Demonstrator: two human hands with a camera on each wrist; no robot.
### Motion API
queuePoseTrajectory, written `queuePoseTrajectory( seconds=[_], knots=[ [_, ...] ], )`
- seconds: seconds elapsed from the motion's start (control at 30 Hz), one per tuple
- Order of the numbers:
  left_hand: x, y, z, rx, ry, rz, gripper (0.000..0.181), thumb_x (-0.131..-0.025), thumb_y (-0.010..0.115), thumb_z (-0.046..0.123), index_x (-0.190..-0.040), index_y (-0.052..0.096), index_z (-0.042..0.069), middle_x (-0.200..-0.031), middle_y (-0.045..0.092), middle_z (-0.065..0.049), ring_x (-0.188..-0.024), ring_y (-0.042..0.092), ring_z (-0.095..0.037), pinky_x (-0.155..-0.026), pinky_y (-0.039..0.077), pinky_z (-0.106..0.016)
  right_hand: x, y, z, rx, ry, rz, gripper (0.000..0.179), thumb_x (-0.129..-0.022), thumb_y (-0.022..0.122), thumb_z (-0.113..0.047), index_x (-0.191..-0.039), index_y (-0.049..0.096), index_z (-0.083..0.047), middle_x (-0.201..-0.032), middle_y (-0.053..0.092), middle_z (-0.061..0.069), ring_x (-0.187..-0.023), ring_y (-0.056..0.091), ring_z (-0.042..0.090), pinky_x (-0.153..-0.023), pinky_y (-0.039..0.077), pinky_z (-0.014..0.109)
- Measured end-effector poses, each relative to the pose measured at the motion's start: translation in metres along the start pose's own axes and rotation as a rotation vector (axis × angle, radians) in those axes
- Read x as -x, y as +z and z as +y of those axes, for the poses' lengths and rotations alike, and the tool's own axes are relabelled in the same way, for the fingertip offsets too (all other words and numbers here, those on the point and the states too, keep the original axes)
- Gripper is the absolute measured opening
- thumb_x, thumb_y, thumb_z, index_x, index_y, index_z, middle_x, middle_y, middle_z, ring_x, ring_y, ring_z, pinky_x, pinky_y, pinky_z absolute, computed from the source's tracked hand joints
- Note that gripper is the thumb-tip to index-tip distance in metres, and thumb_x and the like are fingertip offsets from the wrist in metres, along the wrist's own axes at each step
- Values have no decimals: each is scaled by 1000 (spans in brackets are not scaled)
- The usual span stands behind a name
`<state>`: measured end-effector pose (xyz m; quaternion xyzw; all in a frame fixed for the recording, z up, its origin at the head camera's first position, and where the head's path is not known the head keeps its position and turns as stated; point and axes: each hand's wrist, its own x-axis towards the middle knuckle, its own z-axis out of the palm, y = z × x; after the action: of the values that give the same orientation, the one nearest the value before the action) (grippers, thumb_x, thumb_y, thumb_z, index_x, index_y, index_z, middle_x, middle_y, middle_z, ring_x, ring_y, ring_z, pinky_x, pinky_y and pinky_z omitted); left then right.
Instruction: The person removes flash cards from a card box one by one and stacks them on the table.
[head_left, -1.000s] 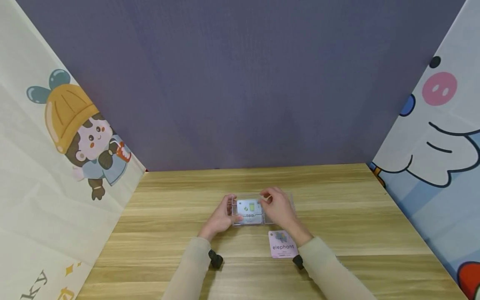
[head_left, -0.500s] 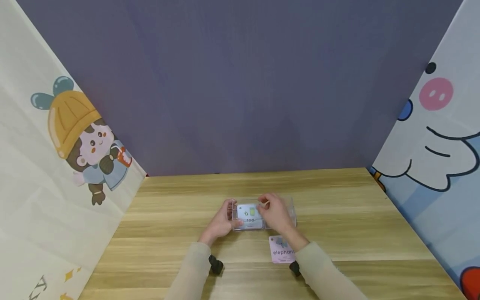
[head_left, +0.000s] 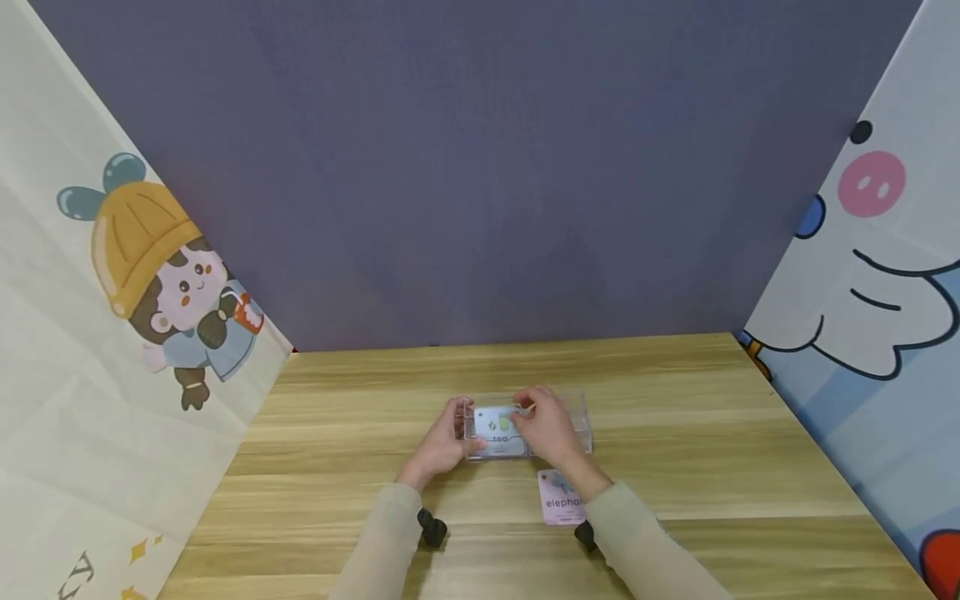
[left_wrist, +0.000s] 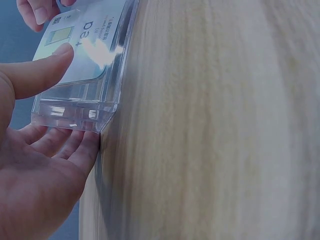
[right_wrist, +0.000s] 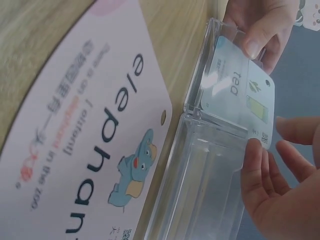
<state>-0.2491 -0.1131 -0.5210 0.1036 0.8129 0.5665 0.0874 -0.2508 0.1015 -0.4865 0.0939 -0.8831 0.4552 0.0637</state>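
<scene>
My left hand (head_left: 438, 442) grips the left end of a clear plastic box (right_wrist: 200, 165), its thumb (left_wrist: 45, 70) over the front and its fingers round the end wall. In the box's left compartment stands a white card reading "tea" (head_left: 492, 423), with a green drink printed on it. My right hand (head_left: 547, 427) is at that card's right upper corner, thumb and forefinger curled about it; in the right wrist view the fingertips meet its edge. Below the right forearm a pink "elephant" card (head_left: 558, 500) lies on the table, partly hidden by the sleeve.
A wood-grain table (head_left: 337, 500) carries the box. Behind it rises a dark purple-grey panel (head_left: 480, 167). Cartoon-printed sheets stand at the left (head_left: 67, 333) and the right (head_left: 922, 333). The box's right compartment (right_wrist: 210, 155) shows bare clear walls.
My right hand has shifted slightly left and lower along the tea card's edge, its forearm covering more of the elephant card. The left hand keeps its grip on the box.
</scene>
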Motion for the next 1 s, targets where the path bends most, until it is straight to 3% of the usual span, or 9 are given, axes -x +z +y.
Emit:
queuePoseTrajectory(
  seconds=[0.4,0.67,1.0],
  knots=[
    [0,1,0,-5,10,5,73,-87,78,2,-148,37,0,-129,51,-18,-114,56,-32,-99,49,-50,0,2,-1,33,20,-30,25,-85,81,-10,-107,72,-5,-97,61,5,-80,58,16,-71,53,32],
    [1,1,0,-7,15,-3,73,-87,77,1,-148,36,0,-128,51,-17,-111,57,-30,-97,50,-45,0,3,-2,63,36,-42,19,-84,82,-9,-99,70,-9,-93,58,2,-85,55,18,-74,51,34],
    [0,0,-1,1,0,-7,73,-88,76,2,-149,36,2,-130,52,-17,-118,56,-32,-103,47,-50,-2,2,1,22,42,-24,15,-86,79,-5,-96,69,-9,-90,61,2,-82,56,17,-72,51,32]
  ],
)
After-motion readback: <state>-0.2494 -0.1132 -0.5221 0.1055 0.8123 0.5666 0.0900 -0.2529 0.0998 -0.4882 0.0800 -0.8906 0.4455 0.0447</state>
